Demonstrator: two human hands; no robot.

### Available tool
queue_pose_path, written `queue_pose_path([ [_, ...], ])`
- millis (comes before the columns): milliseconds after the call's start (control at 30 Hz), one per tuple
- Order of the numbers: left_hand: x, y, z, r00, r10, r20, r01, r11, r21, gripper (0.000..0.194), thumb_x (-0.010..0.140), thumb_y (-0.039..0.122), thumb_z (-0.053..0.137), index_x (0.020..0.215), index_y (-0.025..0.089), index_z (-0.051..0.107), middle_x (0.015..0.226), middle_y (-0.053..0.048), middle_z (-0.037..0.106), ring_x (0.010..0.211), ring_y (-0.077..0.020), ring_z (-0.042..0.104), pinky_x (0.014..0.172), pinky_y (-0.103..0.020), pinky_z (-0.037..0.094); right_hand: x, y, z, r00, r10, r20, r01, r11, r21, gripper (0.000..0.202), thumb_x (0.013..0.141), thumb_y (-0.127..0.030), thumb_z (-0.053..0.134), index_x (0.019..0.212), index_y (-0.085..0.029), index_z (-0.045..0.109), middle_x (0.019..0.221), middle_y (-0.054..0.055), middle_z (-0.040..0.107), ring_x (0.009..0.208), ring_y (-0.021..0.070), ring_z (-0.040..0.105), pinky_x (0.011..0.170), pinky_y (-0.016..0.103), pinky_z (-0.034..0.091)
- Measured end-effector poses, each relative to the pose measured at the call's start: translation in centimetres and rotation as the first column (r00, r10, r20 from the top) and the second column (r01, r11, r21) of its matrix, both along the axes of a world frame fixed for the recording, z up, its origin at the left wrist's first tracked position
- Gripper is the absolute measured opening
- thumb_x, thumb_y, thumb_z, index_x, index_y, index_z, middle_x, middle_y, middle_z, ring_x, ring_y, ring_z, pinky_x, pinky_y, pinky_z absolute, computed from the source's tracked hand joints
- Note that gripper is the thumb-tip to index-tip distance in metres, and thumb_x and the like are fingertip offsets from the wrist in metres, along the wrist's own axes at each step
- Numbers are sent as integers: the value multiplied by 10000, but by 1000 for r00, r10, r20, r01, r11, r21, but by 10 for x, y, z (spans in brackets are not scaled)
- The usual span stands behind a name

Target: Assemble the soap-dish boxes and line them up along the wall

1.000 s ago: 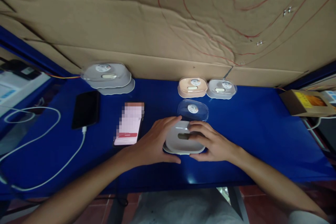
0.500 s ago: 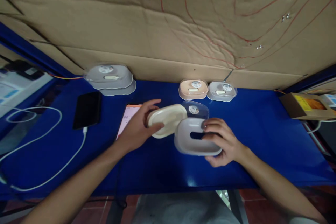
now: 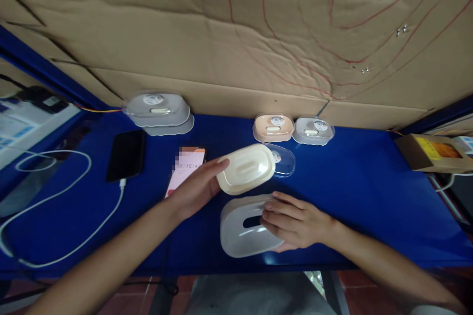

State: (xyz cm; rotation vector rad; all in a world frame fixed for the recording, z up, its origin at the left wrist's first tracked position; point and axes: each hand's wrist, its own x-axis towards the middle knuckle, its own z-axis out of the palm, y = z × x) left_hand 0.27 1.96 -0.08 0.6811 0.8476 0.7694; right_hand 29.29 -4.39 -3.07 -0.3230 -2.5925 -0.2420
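I count two hands point(image 3: 197, 188) point(image 3: 295, 224), one cream tray point(image 3: 247, 170), one slotted cover point(image 3: 236, 237), one loose clear lid point(image 3: 286, 163) mid-frame; one peach case point(image 3: 271, 134), one grey case point(image 3: 311, 135) above; leftward, two grey shells point(image 3: 164, 115) point(image 3: 173, 131), one lit phone point(image 3: 192, 156), one dark device point(image 3: 126, 156).

The cream tray point(image 3: 247, 172) looks like smooth, glossy plastic, with soft highlights along its moulded surface. The grey shell point(image 3: 236, 238) also appears to be smooth plastic, its finish satin with pale streaks of reflection. The clear lid point(image 3: 287, 162) is thin, transparent, shiny plastic. The peach case point(image 3: 262, 131) reads as plastic under a glossy see-through cover. The tabletop point(image 3: 343, 182) has a smooth blue surface that throws back light. Behind it, the backing sheet point(image 3: 148, 39) is matt brown cardboard, creased and wrinkled. The dark phone point(image 3: 127, 155) shows a sleek, glass-like face; the white cable point(image 3: 88, 233) looks plastic-coated.
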Motion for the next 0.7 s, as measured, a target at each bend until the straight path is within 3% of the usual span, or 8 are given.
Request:
queue_pose_path([
  [100,5,-11,-4,988,-152,19,152,988,-35,488,955,521,795,1303,178,793,1134,-115,856,1104,-300,776,877,-329,578,6,2,4,995,-86,-46,85,996,-11,472,1009,-561,709,1290,-184,752,1308,111,760,1422,288,557,1276,512,516],
  [200,9,-18,-8,976,-213,40,215,974,-67,499,966,574,768,1286,193,804,1178,-107,843,1056,-268,766,849,-312,561,9,7,3,988,-140,-71,136,988,-68,472,1013,-539,716,1324,-185,736,1310,114,758,1397,285,590,1285,529,504],
  [367,10,-22,-7,949,-298,99,300,954,-5,598,950,662,741,1385,253,760,1419,-113,761,1229,-300,725,893,-332,563,8,11,5,985,-163,-61,160,986,-50,438,1024,-508,710,1268,-147,759,1286,132,749,1380,277,604,1310,489,470],
  [533,10,-26,-6,949,-306,80,294,946,134,737,748,489,981,1411,279,737,1425,-105,758,1295,-342,695,1006,-408,545,9,9,-3,979,-183,-86,174,979,-104,432,996,-410,767,1386,-232,712,1342,104,718,1423,281,585,1307,520,453],
  [700,8,-22,-9,981,-195,-1,195,981,-11,520,853,510,882,1282,231,791,1164,-91,839,1060,-283,762,844,-318,553,20,18,-13,954,-262,-145,212,932,-293,930,907,-781,704,1623,-230,485,1542,193,594,1490,397,536,1269,649,420],
])
